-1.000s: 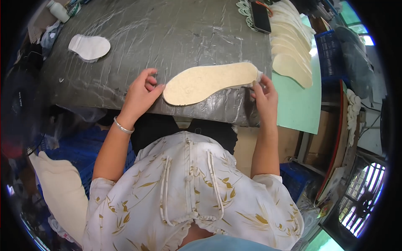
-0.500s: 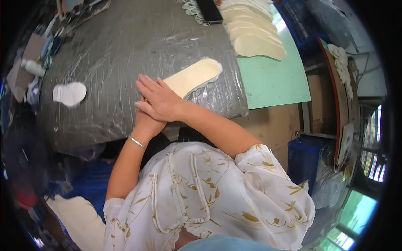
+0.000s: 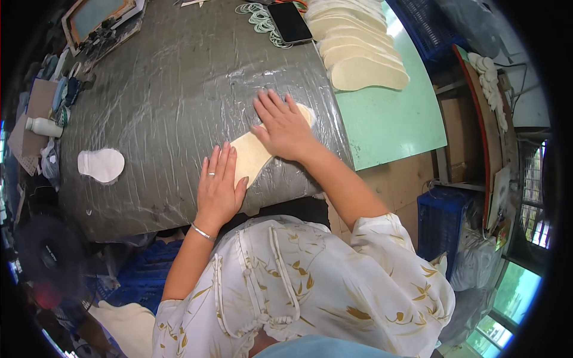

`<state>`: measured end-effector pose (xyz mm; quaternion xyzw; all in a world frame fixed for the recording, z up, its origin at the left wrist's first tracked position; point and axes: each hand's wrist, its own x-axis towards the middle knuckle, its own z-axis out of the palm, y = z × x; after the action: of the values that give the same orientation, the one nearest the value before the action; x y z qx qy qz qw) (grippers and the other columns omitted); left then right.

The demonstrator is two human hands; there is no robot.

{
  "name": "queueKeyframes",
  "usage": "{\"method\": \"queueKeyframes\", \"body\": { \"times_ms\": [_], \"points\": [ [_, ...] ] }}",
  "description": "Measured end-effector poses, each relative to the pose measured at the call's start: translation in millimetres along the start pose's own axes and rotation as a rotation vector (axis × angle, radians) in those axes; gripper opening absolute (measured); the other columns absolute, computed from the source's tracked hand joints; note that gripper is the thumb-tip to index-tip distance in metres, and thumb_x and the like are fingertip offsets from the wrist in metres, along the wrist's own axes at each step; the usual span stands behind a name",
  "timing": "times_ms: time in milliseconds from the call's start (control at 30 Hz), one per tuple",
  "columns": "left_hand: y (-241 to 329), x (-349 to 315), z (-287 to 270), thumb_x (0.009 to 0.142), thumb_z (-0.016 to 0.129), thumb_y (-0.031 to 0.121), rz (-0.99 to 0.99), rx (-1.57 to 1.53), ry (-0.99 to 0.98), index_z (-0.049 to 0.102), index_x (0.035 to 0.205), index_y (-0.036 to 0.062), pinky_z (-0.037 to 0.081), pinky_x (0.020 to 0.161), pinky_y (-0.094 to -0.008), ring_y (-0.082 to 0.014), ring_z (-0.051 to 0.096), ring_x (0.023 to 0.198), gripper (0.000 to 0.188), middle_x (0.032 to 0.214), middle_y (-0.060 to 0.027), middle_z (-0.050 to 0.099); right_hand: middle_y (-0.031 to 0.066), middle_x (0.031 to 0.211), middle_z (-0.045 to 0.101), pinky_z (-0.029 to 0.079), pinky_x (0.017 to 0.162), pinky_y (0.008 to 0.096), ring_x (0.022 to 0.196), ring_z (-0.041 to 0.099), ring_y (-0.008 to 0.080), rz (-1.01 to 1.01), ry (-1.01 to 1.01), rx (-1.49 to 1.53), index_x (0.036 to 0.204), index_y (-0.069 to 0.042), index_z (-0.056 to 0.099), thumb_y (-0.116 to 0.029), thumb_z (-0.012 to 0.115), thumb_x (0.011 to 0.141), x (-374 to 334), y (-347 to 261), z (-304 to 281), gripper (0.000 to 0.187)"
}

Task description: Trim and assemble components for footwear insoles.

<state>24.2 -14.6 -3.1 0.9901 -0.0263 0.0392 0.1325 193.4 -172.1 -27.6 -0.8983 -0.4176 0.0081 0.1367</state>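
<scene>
A cream insole lies slanted on the plastic-covered grey table, with pale fluffy edging showing at its far right end. My left hand rests flat beside and partly on its near left end, fingers stretched out, a ring and a bracelet on it. Over the far right part of the insole lies my right hand, palm down with fingers spread. Neither hand grasps anything. To the left, a small white insole-shaped piece lies by itself on the table.
Overlapping cream insoles are stacked on a green board at the right. A black phone lies beside looped pale cords. At the left edge stands a white bottle; a fan is below. A blue crate stands right.
My hands were stacked on the insole's near left end. They have come apart: the right has slid up and right along the insole, while the left now lies flat at the near end.
</scene>
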Motion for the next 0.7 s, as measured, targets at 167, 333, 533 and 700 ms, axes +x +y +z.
{"method": "queueKeyframes", "body": {
  "times_ms": [167, 333, 533, 700],
  "points": [
    [2, 2, -4, 0.093, 0.054, 0.027, -0.037, -0.032, -0.037, 0.037, 0.145, -0.0012, 0.024, 0.115, -0.0521, -0.0382, 0.032, 0.141, 0.062, 0.152, -0.0199, 0.036, 0.0150, 0.159, 0.025, 0.012, 0.120, 0.0504, 0.148, 0.019, 0.0301, 0.085, 0.018, -0.002, 0.150, -0.004, 0.033, -0.047, 0.039, 0.099, 1, 19, -14, 0.067],
    [-1, 0, -5, 0.093, 0.054, 0.028, -0.055, -0.131, -0.079, 0.033, 0.147, -0.0031, 0.018, 0.116, -0.0551, -0.0392, 0.027, 0.144, 0.066, 0.154, -0.0214, 0.031, 0.0224, 0.153, 0.032, 0.019, 0.118, 0.0488, 0.144, 0.026, 0.0373, 0.169, 0.143, 0.335, 0.138, 0.002, 0.046, -0.040, 0.062, 0.090, -15, 56, -27, 0.066],
    [1, 41, -36, 0.088, 0.067, 0.030, -0.085, -0.343, -0.081, 0.028, 0.149, -0.0006, 0.023, 0.115, -0.0509, -0.0395, 0.032, 0.140, 0.078, 0.153, -0.0210, 0.033, 0.0157, 0.103, 0.068, 0.049, 0.087, 0.0394, 0.098, 0.064, 0.0293, 0.287, 0.058, 0.706, 0.107, 0.000, 0.063, -0.019, 0.075, 0.080, -40, 53, -76, 0.035],
    [-9, 98, -44, 0.089, 0.069, 0.023, -0.228, -1.107, -0.275, 0.067, 0.112, -0.0025, 0.051, 0.072, -0.0293, -0.0115, 0.065, 0.081, 0.035, 0.093, -0.0084, 0.070, 0.0161, 0.108, 0.068, 0.050, 0.089, 0.0332, 0.102, 0.065, 0.0228, 0.092, -0.056, 0.979, 0.118, 0.001, 0.061, -0.015, 0.068, 0.087, 7, 41, -110, 0.036]
  ]
}}
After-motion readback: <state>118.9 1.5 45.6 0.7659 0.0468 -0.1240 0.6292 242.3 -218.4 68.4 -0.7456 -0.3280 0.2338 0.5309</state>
